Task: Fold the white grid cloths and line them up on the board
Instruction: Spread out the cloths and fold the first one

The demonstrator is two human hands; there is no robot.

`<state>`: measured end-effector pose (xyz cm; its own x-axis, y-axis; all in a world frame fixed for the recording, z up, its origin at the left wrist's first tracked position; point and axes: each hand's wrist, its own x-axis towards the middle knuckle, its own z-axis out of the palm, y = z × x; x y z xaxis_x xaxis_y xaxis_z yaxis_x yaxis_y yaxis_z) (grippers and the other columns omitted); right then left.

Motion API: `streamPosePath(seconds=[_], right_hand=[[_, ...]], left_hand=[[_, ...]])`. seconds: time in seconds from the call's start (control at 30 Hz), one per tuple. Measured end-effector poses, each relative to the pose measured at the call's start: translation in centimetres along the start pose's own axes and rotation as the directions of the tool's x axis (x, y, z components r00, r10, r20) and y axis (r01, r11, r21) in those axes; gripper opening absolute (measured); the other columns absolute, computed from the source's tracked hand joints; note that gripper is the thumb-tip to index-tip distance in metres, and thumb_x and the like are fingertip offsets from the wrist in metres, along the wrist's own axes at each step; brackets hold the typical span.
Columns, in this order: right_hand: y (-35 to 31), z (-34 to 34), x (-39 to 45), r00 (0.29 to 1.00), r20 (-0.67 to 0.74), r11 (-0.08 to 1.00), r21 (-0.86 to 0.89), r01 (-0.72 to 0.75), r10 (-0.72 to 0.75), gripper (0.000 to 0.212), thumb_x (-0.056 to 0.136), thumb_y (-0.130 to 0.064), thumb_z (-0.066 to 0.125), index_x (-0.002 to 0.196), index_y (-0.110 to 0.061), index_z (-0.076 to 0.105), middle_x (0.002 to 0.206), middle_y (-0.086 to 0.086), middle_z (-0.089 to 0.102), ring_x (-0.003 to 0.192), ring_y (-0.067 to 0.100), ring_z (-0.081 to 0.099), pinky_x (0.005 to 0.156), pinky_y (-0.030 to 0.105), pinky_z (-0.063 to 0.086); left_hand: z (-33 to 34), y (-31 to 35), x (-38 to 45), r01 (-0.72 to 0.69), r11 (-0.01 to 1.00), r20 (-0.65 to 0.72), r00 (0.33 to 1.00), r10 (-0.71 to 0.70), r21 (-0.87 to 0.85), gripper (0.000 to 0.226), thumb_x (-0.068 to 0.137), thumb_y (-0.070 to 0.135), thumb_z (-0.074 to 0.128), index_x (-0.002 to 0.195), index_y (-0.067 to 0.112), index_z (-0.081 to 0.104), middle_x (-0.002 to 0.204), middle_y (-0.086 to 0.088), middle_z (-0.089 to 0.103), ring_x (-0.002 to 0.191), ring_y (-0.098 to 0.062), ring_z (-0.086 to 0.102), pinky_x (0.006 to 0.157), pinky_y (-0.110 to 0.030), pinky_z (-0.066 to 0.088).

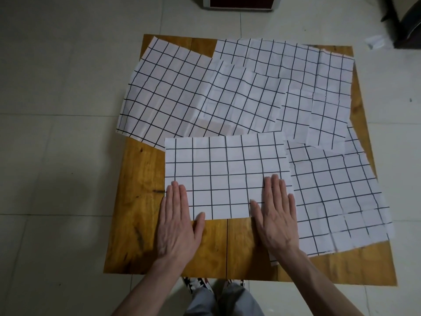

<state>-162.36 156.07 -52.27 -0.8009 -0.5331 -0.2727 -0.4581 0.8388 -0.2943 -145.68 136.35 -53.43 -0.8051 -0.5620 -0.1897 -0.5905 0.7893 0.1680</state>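
While flat, cloth (225,176) under hands.

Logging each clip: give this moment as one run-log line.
left hand: flat on near cloth | right hand: flat on it | other grid cloths: spread unfolded | wooden board

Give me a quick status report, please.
Both hands, left and right, flat on near cloth. Other cloths spread unfolded. Nothing blocking.
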Motion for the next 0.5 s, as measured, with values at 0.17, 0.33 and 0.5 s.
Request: streamPosePath(seconds=[0.17, 0.33, 0.5], right_hand=[[0.0, -0.8, -0.1, 0.997, -0.083, 0.990, 0.138, -0.001, 0.012, 0.063, 0.110, -0.042, 0.016, 0.167, -0.021, 0.000, 0.175, 0.001, -0.005, 0.161, 0.014, -0.009, 0.131, 0.046, 0.003], [0.7, -2.4, -0.8, 0.937, -0.256, 0.964, 0.181, -0.195, 0.238, 0.065, 0.099, -0.016, 0.065, 0.156, -0.004, 0.036, 0.153, 0.024, 0.043, 0.137, 0.042, 0.042, 0.107, 0.056, 0.044], [1.7, -3.7, -0.8, 0.894, -0.196, 0.903, 0.240, -0.355, 0.403, 0.065, 0.094, -0.039, 0.071, 0.144, -0.006, 0.047, 0.131, 0.022, 0.056, 0.117, 0.039, 0.055, 0.089, 0.052, 0.053]], left_hand=[[-0.6, 0.5, 0.0, -0.010, 0.999, -0.007, 1.000, 0.010, 0.032, 0.080, 0.107, 0.053, 0.020, 0.166, 0.001, 0.004, 0.175, -0.019, -0.001, 0.163, -0.032, 0.001, 0.129, -0.053, 0.022], [-0.9, 3.2, -0.2, -0.140, 0.990, -0.069, 0.988, 0.140, -0.009, 0.065, 0.110, 0.035, 0.021, 0.167, 0.009, 0.008, 0.176, -0.012, 0.002, 0.163, -0.027, 0.004, 0.129, -0.050, 0.018], [0.1, 5.4, -0.5, -0.285, 0.959, -0.022, 0.958, 0.284, -0.004, 0.061, 0.112, 0.040, 0.009, 0.168, 0.015, 0.008, 0.177, -0.008, 0.003, 0.163, -0.025, 0.006, 0.127, -0.049, 0.017]])
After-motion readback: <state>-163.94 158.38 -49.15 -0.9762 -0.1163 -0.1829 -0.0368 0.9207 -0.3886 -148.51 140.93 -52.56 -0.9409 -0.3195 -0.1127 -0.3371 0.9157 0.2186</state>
